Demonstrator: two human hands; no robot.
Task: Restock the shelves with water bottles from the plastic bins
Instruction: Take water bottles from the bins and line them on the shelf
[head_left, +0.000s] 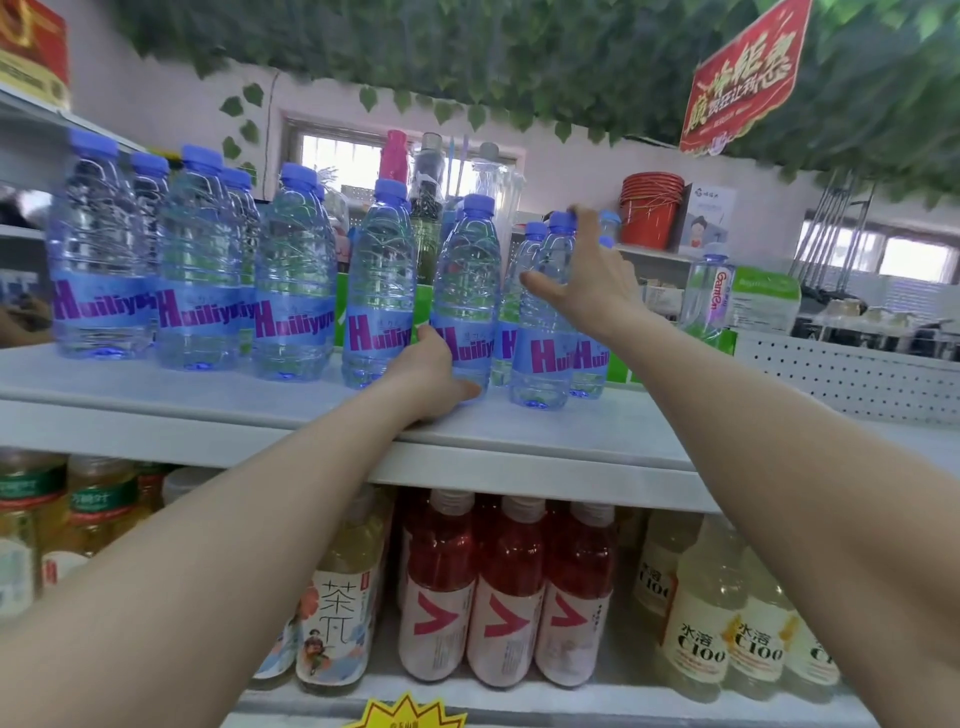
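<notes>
1. Shop shelving fills the view: a pale top shelf (218, 395) carries a row of blue-capped water bottles with purple lettering, and a lower shelf (519, 701) holds red, yellow and tea drinks. Green leaves hang overhead, and a red sign (748, 78) sits at the upper right.

2. No plastic bins are in view; the bottles being handled already stand on the top shelf.

3. The left hand (431, 379) reaches to the base of a middle bottle (465, 296), fingers curled around its lower label and thumb near the bottom edge, resting on the shelf.

4. The right hand (587, 280) is higher, at the shoulder of a right-hand bottle (545, 332); its thumb spreads across the front and its fingers wrap behind, one fingertip up by the cap.

5. The two held bottles stand upright, just beside each other, with more bottles close behind.

6. Full bottles like these probably feel moderately heavy, with thin ribbed walls that give under a squeeze. The smooth label could slip; the ribbed body or the neck under the cap looks the surer hold.

7. Tall and narrow, they likely tip easily, so a nudge could topple neighbours.
</notes>
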